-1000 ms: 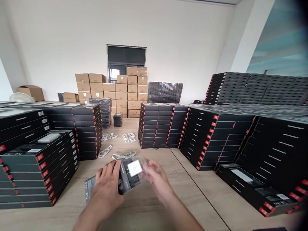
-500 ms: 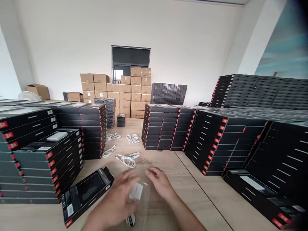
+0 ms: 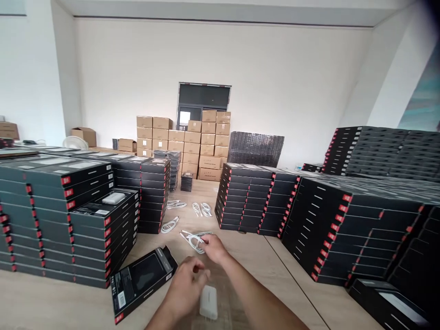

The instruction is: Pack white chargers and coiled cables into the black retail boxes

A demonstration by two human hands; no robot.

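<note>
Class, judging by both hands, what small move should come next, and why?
Probably lift the nearest coiled white cable with the right hand: its fingertips are at the coil, which lies on the table, while the left hand is beside the white charger.

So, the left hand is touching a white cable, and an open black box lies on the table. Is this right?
Not the left hand: the head view shows the right hand touching the white cable. The open black box lies on the table.

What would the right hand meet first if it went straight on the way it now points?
Probably the thin, coiled white cable; the right hand seems to touch it, though depth is unclear.
</note>
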